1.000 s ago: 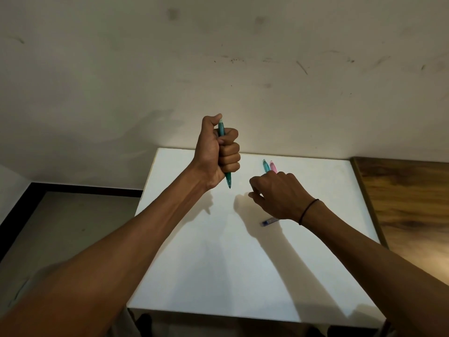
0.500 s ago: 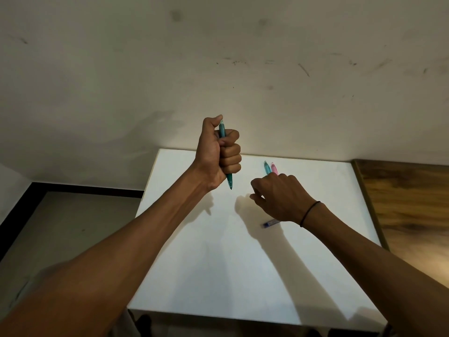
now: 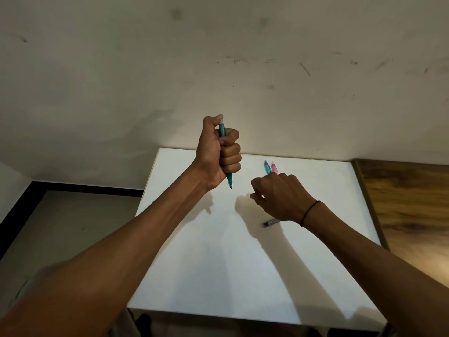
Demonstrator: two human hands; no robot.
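Note:
My left hand (image 3: 220,154) is raised above the white table (image 3: 218,276) and grips a teal pen (image 3: 228,181) in a fist. The pen stands upright, tip down, with my thumb bent over its top end. My right hand (image 3: 279,198) hovers low over the table with the fingers loosely curled; I see nothing in them. A light blue pen (image 3: 267,167) and a pink pen (image 3: 274,167) lie side by side just beyond its knuckles, partly hidden. The end of a dark blue pen (image 3: 270,223) sticks out on the table under my right wrist.
The table's far edge meets a scuffed pale wall (image 3: 218,69). A wooden surface (image 3: 413,210) adjoins the table on the right. On the left the floor (image 3: 60,227) lies lower, edged by a black skirting strip.
My left thumb has curled over the top of the teal pen. Both hands otherwise stay nearly where they were.

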